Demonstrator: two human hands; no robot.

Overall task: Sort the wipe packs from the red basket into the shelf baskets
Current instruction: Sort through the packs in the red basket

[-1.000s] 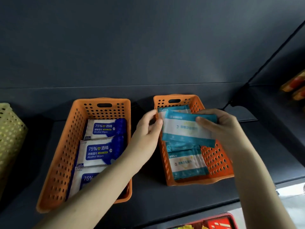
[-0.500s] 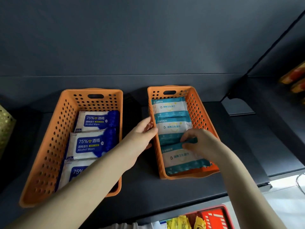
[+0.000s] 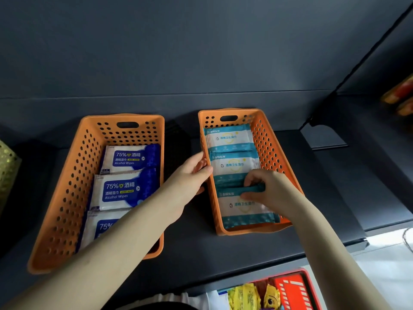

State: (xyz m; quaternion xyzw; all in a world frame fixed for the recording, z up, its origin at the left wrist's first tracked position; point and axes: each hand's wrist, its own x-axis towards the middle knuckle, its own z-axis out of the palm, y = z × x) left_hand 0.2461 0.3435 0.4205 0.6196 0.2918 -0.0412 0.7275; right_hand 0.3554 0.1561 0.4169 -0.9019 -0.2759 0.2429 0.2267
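Two orange baskets stand on the dark shelf. The left orange basket (image 3: 67,182) holds three blue-and-white alcohol wipe packs (image 3: 121,189) in a row. The right orange basket (image 3: 271,151) holds three teal-and-white wipe packs (image 3: 230,138). My right hand (image 3: 268,190) is inside it, fingers pinching the top edge of the nearest teal pack (image 3: 245,209). My left hand (image 3: 190,175) grips the right basket's left wall. The red basket (image 3: 297,287) shows at the bottom edge with yellow packets (image 3: 245,296) in it.
A yellow-green perforated basket (image 3: 6,168) stands at the far left of the shelf. Blurred orange and yellow packages (image 3: 400,95) sit on the shelf section to the right. A dark panel forms the back wall.
My right hand brought the teal pack down from above the right basket and laid it at the near end. My left hand went from the pack to the basket's left wall.
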